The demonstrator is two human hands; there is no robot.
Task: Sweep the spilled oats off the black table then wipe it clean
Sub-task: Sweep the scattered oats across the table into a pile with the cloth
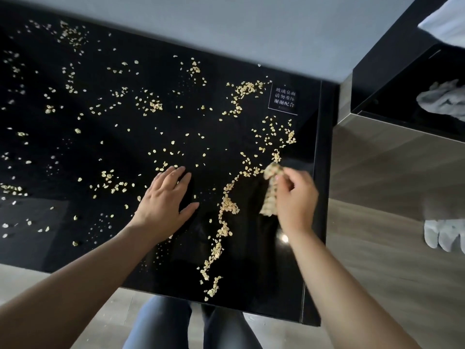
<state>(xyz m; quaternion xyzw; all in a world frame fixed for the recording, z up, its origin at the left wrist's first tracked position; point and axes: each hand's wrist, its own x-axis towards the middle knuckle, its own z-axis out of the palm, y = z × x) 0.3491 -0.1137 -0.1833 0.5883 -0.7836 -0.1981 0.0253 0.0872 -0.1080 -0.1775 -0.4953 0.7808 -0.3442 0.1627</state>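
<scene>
The left hand [163, 197] lies flat and open on the counter [251, 260], likely for balance, while the right hand [294, 197], fingers curled, pushes oats [268, 197] into a heap near the right edge, though it is unclear whether it holds any.

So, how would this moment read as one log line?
stage: sweeping | left hand: flat on black table | right hand: curled against oat heap | scattered oats: across table

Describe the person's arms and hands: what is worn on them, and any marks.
The left forearm and right forearm are bare to the picture's edge, with no sleeves showing. The left hand and right hand wear no gloves. No watch, bracelet or ring shows on either, and no markings can be made out.
</scene>
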